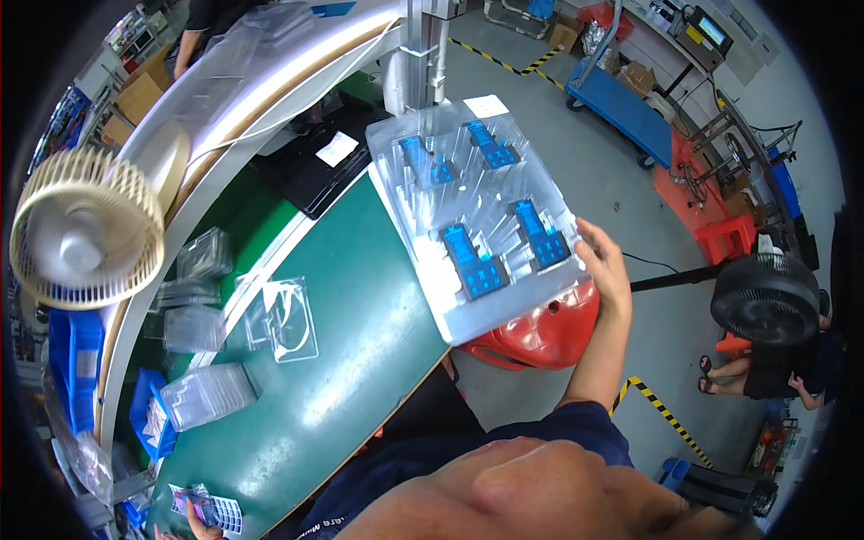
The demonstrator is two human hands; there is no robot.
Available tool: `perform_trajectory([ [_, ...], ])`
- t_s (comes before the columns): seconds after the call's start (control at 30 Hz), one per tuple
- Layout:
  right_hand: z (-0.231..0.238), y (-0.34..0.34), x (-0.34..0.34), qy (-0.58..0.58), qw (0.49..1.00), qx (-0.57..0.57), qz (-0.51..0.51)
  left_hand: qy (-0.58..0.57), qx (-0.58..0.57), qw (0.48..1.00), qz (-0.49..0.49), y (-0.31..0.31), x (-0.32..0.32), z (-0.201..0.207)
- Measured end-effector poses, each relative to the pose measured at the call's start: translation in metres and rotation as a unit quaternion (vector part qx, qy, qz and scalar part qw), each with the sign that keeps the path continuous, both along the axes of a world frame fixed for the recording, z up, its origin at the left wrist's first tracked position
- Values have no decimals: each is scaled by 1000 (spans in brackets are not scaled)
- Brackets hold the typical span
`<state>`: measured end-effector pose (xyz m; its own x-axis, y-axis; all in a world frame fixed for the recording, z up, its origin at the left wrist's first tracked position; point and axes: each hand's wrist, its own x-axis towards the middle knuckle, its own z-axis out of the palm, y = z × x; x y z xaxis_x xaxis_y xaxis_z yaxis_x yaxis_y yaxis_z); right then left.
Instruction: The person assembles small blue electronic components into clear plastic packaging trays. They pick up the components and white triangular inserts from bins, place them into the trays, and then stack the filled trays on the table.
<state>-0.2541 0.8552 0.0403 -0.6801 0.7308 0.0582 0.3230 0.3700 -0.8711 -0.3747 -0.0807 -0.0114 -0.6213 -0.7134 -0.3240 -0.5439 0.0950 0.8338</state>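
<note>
A clear plastic blister tray [477,310] reaches past the right edge of the green table, partly above a red stool [553,328]. In its pockets sit several dark rectangular pieces with bright blue faces [474,261]. My right hand [605,268] grips the tray's right edge, its fingers bent at the rim. At the lower left, my left hand [200,529] shows only in part, cut off by the picture's edge. One finger stretches over a printed sheet with pink and white patches [216,509], apart from the thumb. Whether it presses on the sheet is unclear.
Clear plastic cases [209,396] are stacked beside a blue bin [155,418]; an open clear case [286,319] lies on the green table [360,315]. A beige fan [85,229] stands left. Right are a blue cart [621,112], a black fan [765,297] and another person [783,369].
</note>
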Motion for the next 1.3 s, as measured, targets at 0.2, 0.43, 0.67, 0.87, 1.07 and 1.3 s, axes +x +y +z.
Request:
perform_trajectory([
  [0.2,-21,7,1,60,997,-44,26,-82,-311,947,22,56,-3,-18],
  [0.43,-23,12,-1,63,993,-60,79,-163,-512,840,75,85,-8,-42],
  [0.67,-25,11,-8,110,986,-98,78,-190,-581,782,120,92,-5,-54],
  [0.87,-26,14,-5,126,982,-105,90,-193,-612,753,143,93,-8,-59],
  [1.07,-30,26,-8,145,973,-131,120,-192,-634,729,175,90,11,-59],
  [1.3,-33,57,-14,153,966,-142,153,-164,-660,706,197,79,17,-54],
])
